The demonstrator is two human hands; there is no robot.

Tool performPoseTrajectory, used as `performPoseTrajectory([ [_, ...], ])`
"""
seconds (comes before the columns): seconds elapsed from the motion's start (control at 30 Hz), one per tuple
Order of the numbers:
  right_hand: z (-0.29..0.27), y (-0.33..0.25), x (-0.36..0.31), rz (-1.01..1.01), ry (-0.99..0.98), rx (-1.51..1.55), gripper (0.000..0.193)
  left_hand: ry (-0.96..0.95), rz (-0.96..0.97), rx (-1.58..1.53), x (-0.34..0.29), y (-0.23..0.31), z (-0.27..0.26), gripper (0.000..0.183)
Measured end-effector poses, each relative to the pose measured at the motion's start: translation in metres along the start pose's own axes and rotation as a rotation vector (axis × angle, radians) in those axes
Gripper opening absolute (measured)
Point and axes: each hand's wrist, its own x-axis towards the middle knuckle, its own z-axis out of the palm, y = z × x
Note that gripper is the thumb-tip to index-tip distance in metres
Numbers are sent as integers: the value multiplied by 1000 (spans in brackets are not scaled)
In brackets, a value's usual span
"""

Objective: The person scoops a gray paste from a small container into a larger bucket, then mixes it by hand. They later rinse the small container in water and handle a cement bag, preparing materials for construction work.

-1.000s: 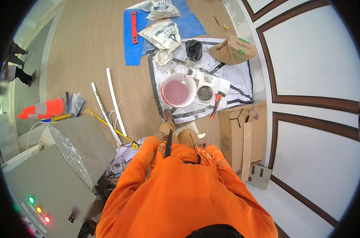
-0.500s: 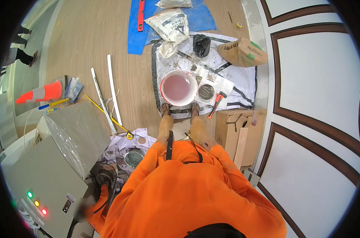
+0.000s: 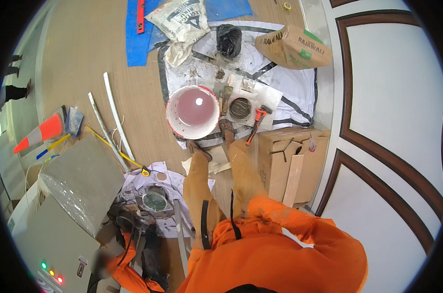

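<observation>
My right sleeve (image 3: 285,215) bends toward my right thigh; the hand at its end is not distinct. My left hand is out of sight beside my body. Ahead of my feet stands a white bucket (image 3: 199,131) with a red-stained rim, holding pinkish liquid. Just right of it lie flat-bladed tools (image 3: 225,96), like putty knives or trowels. A round dish of grey paste (image 3: 240,108) sits beside them on a white board. Further right is a red-and-black hammer (image 3: 257,123), its handle pointing toward me. Neither hand is seen touching these.
A cardboard box (image 3: 266,161) stands along the right wall. Sacks (image 3: 185,22), a brown paper bag (image 3: 292,51) and a black plastic bag (image 3: 228,41) lie ahead. Left are white strips (image 3: 118,115), a tape measure (image 3: 145,172), a traffic cone (image 3: 50,128) and a co-worker (image 3: 128,259) beside a grey cabinet (image 3: 65,229).
My view has shifted and my body has moved right in it. My feet and legs have turned, the left foot now nearer me than the right. More of the co-worker shows.
</observation>
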Motion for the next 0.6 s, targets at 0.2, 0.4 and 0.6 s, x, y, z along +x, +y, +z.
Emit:
performPoseTrajectory([
  [0.2,-104,58,119,120,99,385,30,-101,-133,59,-26,0,-10,55],
  [0.4,-276,161,271,-48,1065,778,29,91,48,-264,97,17,-61,28],
  [0.6,-368,225,389,224,1256,797,39,479,345,-352,297,94,-86,18],
])
